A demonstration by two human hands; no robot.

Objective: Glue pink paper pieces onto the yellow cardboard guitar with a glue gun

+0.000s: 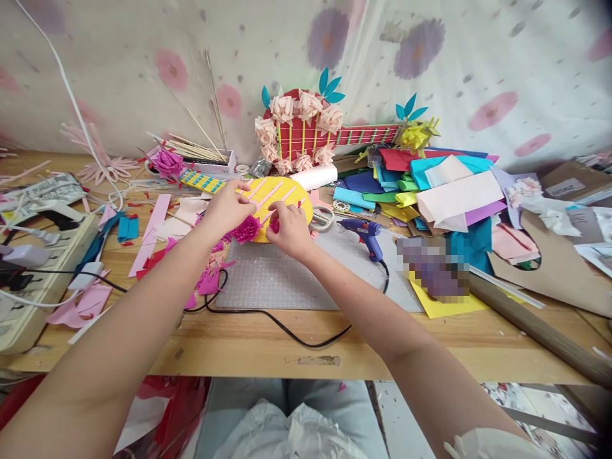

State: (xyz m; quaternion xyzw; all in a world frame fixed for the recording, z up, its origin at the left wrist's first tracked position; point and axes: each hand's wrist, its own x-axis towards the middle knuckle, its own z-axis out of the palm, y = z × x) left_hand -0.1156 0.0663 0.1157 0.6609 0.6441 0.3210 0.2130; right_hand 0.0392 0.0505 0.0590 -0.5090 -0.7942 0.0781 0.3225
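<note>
Surface: wooden desk (268, 347), grey cutting mat (275, 280), paper scraps all about.
Work: yellow paper guitar body (282, 194) with pink strips, lying ahead of me at the mat's far edge.
Left hand (229, 207): flat on the body's left side, fingers spread, pressing it down.
Right hand (288, 231): fingertips pinched on a small magenta flower (274, 224) at the near rim.
Relation: larger magenta flower (247, 228) sits just left of the pinched one; right hand is nearer.
Aside: blue glue gun (366, 234) to my right.

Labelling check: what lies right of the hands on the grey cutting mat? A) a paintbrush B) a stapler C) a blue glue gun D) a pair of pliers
C: the blue glue gun lies on the grey cutting mat just right of the right hand, its black cord trailing toward the desk edge.
</note>
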